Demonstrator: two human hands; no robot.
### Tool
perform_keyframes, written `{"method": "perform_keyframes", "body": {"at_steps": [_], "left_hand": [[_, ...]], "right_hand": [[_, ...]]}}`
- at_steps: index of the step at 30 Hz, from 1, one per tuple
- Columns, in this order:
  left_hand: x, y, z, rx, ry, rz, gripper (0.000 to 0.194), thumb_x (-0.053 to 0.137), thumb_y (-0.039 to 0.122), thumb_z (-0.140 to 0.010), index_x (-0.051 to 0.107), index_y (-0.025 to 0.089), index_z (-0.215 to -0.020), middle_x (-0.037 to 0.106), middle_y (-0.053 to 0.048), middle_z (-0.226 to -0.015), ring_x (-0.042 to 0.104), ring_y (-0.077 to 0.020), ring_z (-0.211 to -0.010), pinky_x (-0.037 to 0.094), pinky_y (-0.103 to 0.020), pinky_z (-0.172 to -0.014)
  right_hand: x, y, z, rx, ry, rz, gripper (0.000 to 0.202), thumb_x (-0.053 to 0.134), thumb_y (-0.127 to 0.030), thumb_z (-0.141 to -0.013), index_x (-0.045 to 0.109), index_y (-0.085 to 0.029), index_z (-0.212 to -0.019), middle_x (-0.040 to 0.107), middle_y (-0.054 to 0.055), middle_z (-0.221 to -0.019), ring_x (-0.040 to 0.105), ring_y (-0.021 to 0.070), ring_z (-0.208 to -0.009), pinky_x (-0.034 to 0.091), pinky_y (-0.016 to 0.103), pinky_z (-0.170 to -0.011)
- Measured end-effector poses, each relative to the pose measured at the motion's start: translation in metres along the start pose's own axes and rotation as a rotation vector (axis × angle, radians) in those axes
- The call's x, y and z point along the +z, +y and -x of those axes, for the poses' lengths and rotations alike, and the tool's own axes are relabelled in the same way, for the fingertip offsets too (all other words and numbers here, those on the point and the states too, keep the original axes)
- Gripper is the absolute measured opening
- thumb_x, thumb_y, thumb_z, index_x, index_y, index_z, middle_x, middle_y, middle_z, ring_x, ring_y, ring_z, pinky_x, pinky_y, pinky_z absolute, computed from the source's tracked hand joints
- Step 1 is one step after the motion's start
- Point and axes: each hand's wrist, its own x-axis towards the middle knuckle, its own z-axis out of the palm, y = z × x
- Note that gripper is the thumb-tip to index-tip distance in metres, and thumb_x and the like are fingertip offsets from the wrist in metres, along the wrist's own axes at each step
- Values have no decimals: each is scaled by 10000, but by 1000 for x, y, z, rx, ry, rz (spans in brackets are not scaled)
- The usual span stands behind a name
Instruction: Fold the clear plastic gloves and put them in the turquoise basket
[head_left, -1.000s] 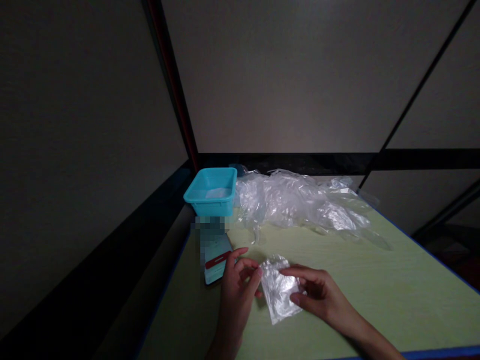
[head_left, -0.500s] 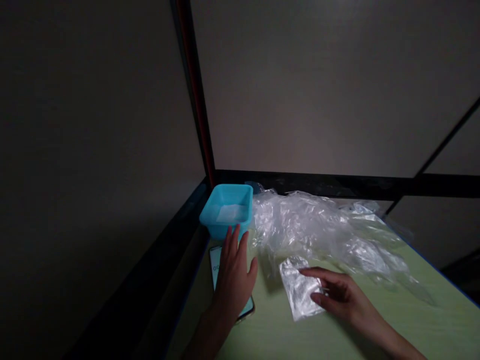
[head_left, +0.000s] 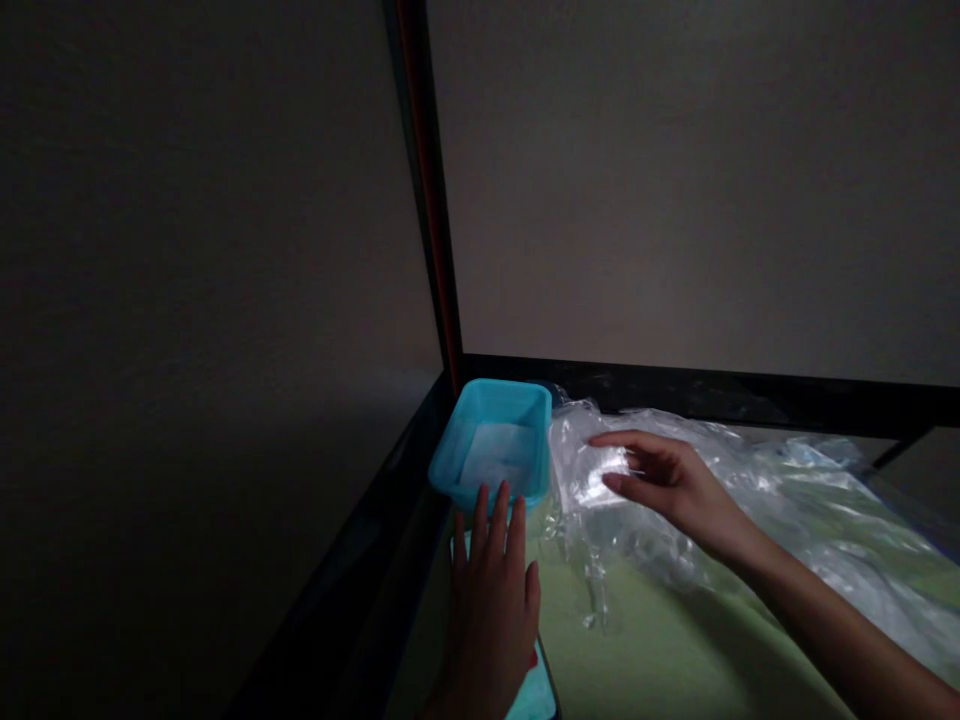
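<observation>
Shiny folded clear-plastic packet [head_left: 592, 470]: right of the frame's centre, a little below mid-height, seen against the crumpled plastic behind it.
Right hand [head_left: 609, 460]: thumb and forefinger pinching the packet, forearm running to the lower right corner.
Left hand [head_left: 491, 605]: bottom centre, fingers extended and slightly spread, fingertips at the basin's near rim; whether they touch it, I cannot tell.
Turquoise rectangular plastic basin [head_left: 514, 404]: centre, left of the packet, with a flat whitish sheet [head_left: 499, 448] inside.
Dark-edged phone with a pale turquoise screen [head_left: 534, 697]: bottom centre, partly covered by the left hand.
Crumpled heap of clear plastic film [head_left: 765, 492]: spread from centre to right edge, across the far part of the surface.
Desk [head_left: 637, 625]: pale green top, shadowed below the right forearm.
Room: dim; grey walls [head_left: 675, 200] meet at a dark reddish upright strip [head_left: 430, 200], with a black band [head_left: 750, 395] along their foot.
</observation>
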Motion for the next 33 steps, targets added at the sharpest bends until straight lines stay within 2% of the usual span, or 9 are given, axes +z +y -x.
{"method": "perform_keyframes", "body": {"at_steps": [4, 10, 13, 16, 18, 22, 29, 31, 33], "left_hand": [[2, -2, 8, 14, -12, -50, 498, 391, 99, -824, 364, 141, -1319, 322, -112, -1433, 230, -321, -1326, 331, -573, -991], [5, -6, 16, 40, 3, -85, 515, 403, 99, -820, 348, 129, -1332, 323, -124, -1430, 261, -326, -1313, 382, -546, -970], [6, -5, 16, 41, 2, -71, 522, 401, 91, -816, 343, 119, -1335, 306, -137, -1435, 266, -337, -1309, 390, -557, -958], [6, -2, 15, 19, 4, -28, 528, 392, 88, -816, 338, 129, -1339, 300, -129, -1440, 254, -331, -1315, 381, -565, -963], [7, 0, 15, -15, 18, 5, 533, 387, 81, -813, 342, 147, -1339, 298, -113, -1443, 227, -318, -1328, 360, -565, -979], [9, 4, 14, -35, 48, 37, 567, 384, 57, -786, 339, 157, -1342, 311, -99, -1439, 209, -308, -1336, 339, -577, -988], [2, 4, 12, -22, -18, 59, 567, 394, 43, -770, 354, 138, -1328, 279, -111, -1451, 217, -325, -1330, 362, -581, -965], [3, 5, 12, -25, -16, 59, 567, 395, 43, -769, 359, 142, -1325, 276, -107, -1453, 213, -324, -1332, 357, -584, -967], [5, 5, 13, -30, 1, 57, 574, 396, 47, -768, 355, 155, -1331, 272, -94, -1457, 199, -316, -1337, 341, -581, -979]], "right_hand": [[16, 0, -47, -112, -80, 33, 259, 615, -268, -697, 621, -172, -937, 564, -2, -695, 479, 103, -560, 400, 230, -518], [43, 4, -96, -213, -189, 418, 152, 549, -120, -716, 622, -142, -848, 634, 25, -780, 573, 117, -623, 440, 224, -575], [50, 3, -111, -237, -247, 508, 265, 536, -18, -664, 615, -138, -888, 640, 35, -847, 586, 131, -684, 436, 231, -623], [55, 1, -124, -254, -340, 603, 474, 502, 48, -627, 554, -129, -1063, 630, 37, -871, 584, 132, -698, 426, 225, -632], [58, 0, -131, -253, -424, 657, 517, 495, 58, -622, 519, -114, -1108, 628, 35, -855, 585, 132, -691, 424, 215, -619], [64, 2, -142, -238, -590, 744, 444, 505, 67, -622, 537, -94, -1035, 628, 42, -834, 587, 141, -732, 423, 203, -616], [74, 6, -149, -234, -799, 801, 324, 527, 86, -670, 570, -104, -929, 622, 13, -793, 579, 120, -751, 449, 218, -676], [76, 7, -149, -228, -833, 818, 182, 573, 13, -732, 588, -106, -870, 617, 7, -789, 586, 122, -739, 472, 249, -681], [79, 8, -150, -225, -835, 836, 91, 585, -148, -818, 594, -112, -902, 617, 18, -862, 596, 137, -762, 496, 297, -685]]}}
